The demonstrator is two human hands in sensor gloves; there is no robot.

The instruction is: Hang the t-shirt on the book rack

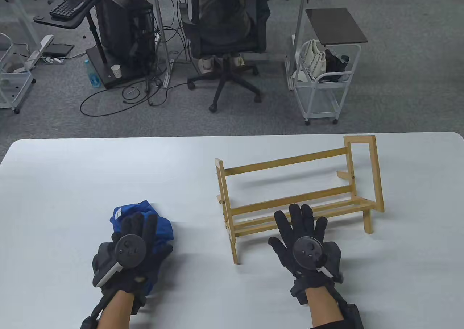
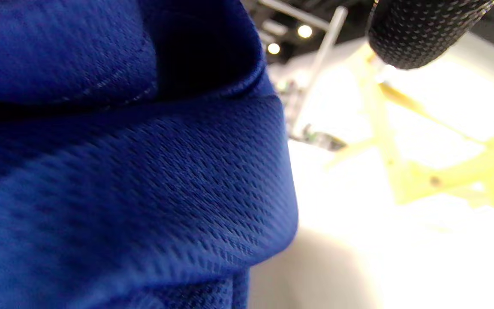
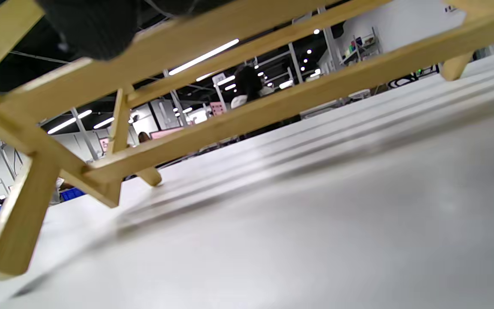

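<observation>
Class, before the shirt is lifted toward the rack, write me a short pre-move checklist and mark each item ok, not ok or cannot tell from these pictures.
1. T-shirt within reach of the left hand: ok, the hand lies on the bunched blue cloth.
2. Left grip closed on the cloth: cannot tell, the fingers look spread.
3. Book rack standing upright on the table: ok.
4. Right hand steadying the rack: cannot tell, its spread fingers overlap the lower front rails.
5. Top rail free of other things: ok.
6. Shirt unfolded for hanging: not ok, it is crumpled.

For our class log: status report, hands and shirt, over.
Left hand rests on bunched blue shirt. Right hand open, fingers over wooden rack. Shirt not hung. Nothing between.
</observation>
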